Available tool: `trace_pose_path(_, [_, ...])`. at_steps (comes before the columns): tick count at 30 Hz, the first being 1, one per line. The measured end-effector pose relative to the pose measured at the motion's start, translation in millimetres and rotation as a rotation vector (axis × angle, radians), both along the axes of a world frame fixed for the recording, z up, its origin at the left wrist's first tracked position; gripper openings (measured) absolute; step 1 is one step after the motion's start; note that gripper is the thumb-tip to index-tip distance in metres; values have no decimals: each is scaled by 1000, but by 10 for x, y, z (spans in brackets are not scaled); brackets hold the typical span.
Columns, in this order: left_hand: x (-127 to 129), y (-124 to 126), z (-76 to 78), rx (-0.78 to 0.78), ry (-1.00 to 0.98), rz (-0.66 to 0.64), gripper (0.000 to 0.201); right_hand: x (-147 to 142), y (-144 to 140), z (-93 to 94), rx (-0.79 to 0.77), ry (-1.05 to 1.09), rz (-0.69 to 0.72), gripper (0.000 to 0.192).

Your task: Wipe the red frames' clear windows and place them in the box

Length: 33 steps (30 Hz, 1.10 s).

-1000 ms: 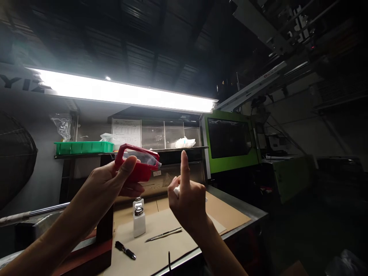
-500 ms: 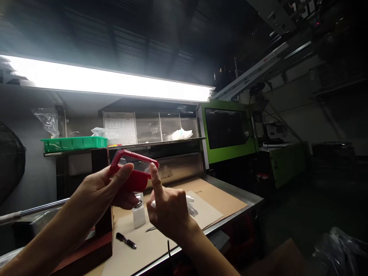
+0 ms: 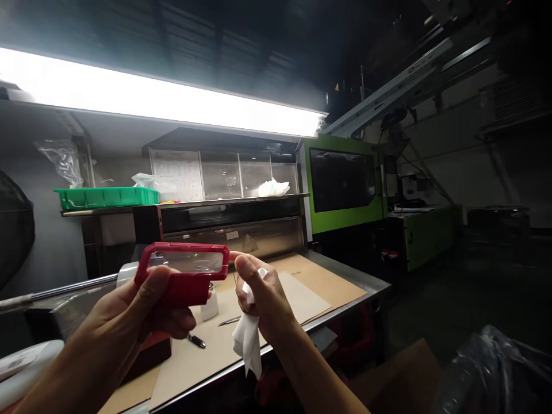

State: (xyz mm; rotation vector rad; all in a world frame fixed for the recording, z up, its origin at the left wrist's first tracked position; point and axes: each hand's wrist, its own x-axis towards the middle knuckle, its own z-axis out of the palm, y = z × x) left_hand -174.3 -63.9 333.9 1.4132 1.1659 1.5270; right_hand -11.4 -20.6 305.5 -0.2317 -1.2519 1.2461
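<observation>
A red plastic part (image 3: 185, 289) with a framed clear window is raised in front of me over the bench. My left hand (image 3: 142, 305) is closed on its left end, the thumb on the near face. My right hand (image 3: 269, 296) is at the part's right end, its index finger stretched to the frame's edge. A crumpled white cloth or tissue (image 3: 248, 339) is gripped in that hand's other fingers and hangs below them. Behind the part, a white bottle (image 3: 210, 307) is half hidden. A black pen (image 3: 197, 341) and a thin metal blade-like tool (image 3: 229, 321) lie on the bench.
Cardboard sheets (image 3: 319, 282) cover the metal-edged bench. On the shelf behind stand a green tray (image 3: 107, 198) and a crumpled white bundle (image 3: 273, 187). A green machine (image 3: 345, 221) is at the back right. Clear plastic bags (image 3: 483, 368) are at the lower right.
The red part has turned to face me more squarely and sits lower. My right hand has rotated, its index finger now at the part's right edge, and the white cloth hangs in plainer view.
</observation>
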Motion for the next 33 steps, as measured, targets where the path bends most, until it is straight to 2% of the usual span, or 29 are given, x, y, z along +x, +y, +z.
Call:
trace_pose_path(3, [4, -60, -95, 3, 4, 12, 46, -54, -4, -9, -28, 15, 68, 41])
trace_pose_path(7, [-79, -71, -204, -27, 45, -64, 50, -121, -39, -49, -46, 4, 50, 27])
trace_pose_path(12, [-200, -100, -302, -11, 108, -60, 48, -220, -24, -169, -53, -52, 8, 23])
trace_pose_path(15, [-302, -177, -455, -36, 181, -25, 46, -307, -24, -269, -74, -112, 10, 26])
trace_pose_path(18, [-461, -384, -747, -111, 191, 77, 42, -386, -116, -403, -97, -268, 21, 32])
trace_pose_path(21, [-700, -790, -1156, -226, 22, 225, 40, -439, -270, -591, -88, -487, 36, 47])
trace_pose_path(25, [-1165, -1627, -1795, -385, -312, 613, 38, -534, -429, -938, -131, -694, -19, 51])
trace_pose_path(27, [-1429, -2076, -2094, -427, -389, 816, 30, -623, -494, -1132, -170, -756, 19, 50])
trace_pose_path(29, [-1712, -2424, -2343, -466, -435, 970, 24, -745, -564, -1308, -198, -793, 91, 49])
trace_pose_path(31, [-2015, -2602, -2529, -468, -460, 1057, 23, -884, -639, -1441, -195, -825, 164, 48])
trace_pose_path(33, [-2329, -2603, -2662, -450, -477, 1104, 23, -1015, -707, -1531, -175, -866, 219, 49])
